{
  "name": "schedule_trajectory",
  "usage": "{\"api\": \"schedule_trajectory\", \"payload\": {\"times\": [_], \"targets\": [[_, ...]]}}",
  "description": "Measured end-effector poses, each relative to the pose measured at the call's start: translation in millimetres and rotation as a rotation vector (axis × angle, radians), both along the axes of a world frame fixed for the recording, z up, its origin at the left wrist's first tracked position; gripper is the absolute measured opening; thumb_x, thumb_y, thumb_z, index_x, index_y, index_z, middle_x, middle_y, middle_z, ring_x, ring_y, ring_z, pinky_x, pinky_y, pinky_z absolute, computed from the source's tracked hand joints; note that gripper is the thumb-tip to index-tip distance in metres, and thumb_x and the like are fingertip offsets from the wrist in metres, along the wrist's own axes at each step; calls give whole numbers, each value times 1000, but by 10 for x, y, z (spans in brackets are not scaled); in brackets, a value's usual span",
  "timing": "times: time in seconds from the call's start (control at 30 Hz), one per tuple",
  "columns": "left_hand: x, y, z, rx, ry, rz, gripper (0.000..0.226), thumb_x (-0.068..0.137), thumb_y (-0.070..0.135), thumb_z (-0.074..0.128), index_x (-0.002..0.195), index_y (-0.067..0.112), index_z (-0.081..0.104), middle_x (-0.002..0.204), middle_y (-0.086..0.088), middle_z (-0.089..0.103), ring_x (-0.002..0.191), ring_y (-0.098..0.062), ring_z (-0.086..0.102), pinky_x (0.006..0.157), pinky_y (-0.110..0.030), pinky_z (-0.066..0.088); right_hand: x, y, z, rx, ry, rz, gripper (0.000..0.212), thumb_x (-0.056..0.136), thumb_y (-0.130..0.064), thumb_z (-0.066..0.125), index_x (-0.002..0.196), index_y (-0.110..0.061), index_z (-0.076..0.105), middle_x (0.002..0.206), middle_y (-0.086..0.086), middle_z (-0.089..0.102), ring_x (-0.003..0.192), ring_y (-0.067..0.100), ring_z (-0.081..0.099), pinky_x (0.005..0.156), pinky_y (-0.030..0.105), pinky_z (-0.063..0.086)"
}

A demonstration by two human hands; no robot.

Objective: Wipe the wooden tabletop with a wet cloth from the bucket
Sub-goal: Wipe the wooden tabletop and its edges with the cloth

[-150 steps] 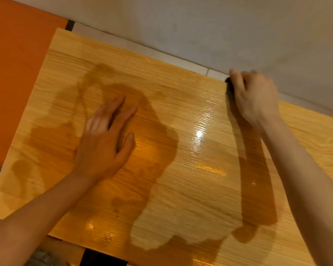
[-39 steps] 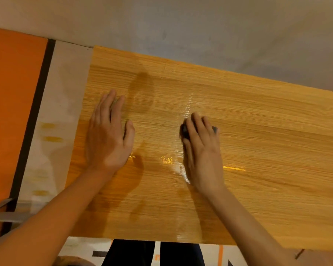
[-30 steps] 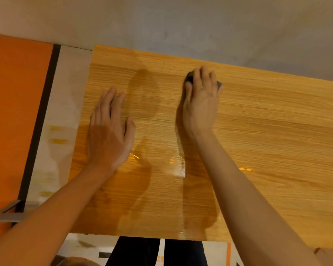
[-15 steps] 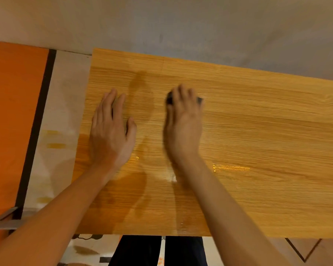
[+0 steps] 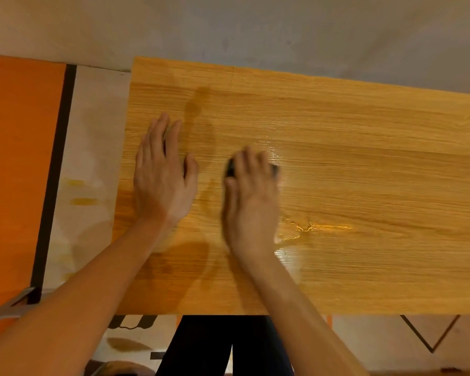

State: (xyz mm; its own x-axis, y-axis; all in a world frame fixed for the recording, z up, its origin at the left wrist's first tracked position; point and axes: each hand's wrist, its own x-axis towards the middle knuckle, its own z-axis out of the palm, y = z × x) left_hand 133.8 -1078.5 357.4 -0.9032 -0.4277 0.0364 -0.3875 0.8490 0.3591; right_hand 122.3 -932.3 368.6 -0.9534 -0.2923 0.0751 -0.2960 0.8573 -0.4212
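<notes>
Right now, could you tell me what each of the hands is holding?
The right hand presses a dark cloth under its fingers; the left hand lies flat, holding nothing.

Your tabletop (image 5: pixel 364 185) is light, straight-grained wood, lying level against the grey wall, with a wet sheen and glints right of middle. Your cloth (image 5: pixel 230 167) is dark, bunched small, pressed flat on the wood left of centre, only its edges showing.
</notes>
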Motion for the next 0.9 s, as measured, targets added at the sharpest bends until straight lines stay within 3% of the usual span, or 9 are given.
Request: {"api": "schedule_trajectory", "payload": {"times": [0.07,0.13,0.27,0.37,0.5,0.6,0.77,0.9], "targets": [[0,13,2,3,-7,1,56,103,31,38,155,11,32,165,-7,25,153,-25,22,123,-44,24,107,-13,31,54,-7,245,44,103,-27,37,144,-12,43,154,6,36,146,24,24,121,45,14],[0,18,1,12,-9,-7,57,103,30,39,155,10,31,165,-7,24,153,-26,21,124,-45,23,-53,369,54,96,4,298,43,102,-24,41,144,-12,43,154,6,36,145,25,26,121,44,15],[-1,8,-8,5,8,-13,56,103,29,40,155,9,31,164,-10,26,153,-28,23,123,-45,24,-312,1209,82,60,-45,-135,44,103,-21,36,145,-10,40,156,9,31,146,28,22,120,49,13],[1,-5,-13,6,22,-10,56,103,30,39,154,9,32,163,-10,27,152,-27,24,123,-45,24,-130,785,38,18,-34,-259,44,104,-20,36,146,-8,39,156,9,30,147,28,20,121,47,11],[5,7,-16,-5,45,-21,55,103,31,38,153,10,34,162,-10,29,152,-27,25,123,-43,23,252,174,7,12,-16,155,43,102,-20,42,144,-11,42,155,7,33,147,24,21,120,47,16],[4,5,-22,6,51,-20,55,102,31,37,153,11,34,162,-9,28,152,-26,24,124,-40,22,111,708,35,98,-15,352,45,101,-21,48,145,-13,42,155,6,34,146,24,23,119,48,20],[21,-21,-11,61,41,-41,54,104,31,38,154,11,33,163,-9,25,153,-25,21,125,-41,20,-84,1670,109,41,-92,-97,46,103,-23,35,147,-12,38,158,7,27,148,25,16,120,50,12],[290,13,107,135,-34,-130,55,105,30,41,155,11,31,165,-9,21,153,-26,18,125,-49,18,-94,1576,39,29,-62,-131,45,103,-21,34,147,-11,37,157,8,27,148,27,14,121,48,7]]}}
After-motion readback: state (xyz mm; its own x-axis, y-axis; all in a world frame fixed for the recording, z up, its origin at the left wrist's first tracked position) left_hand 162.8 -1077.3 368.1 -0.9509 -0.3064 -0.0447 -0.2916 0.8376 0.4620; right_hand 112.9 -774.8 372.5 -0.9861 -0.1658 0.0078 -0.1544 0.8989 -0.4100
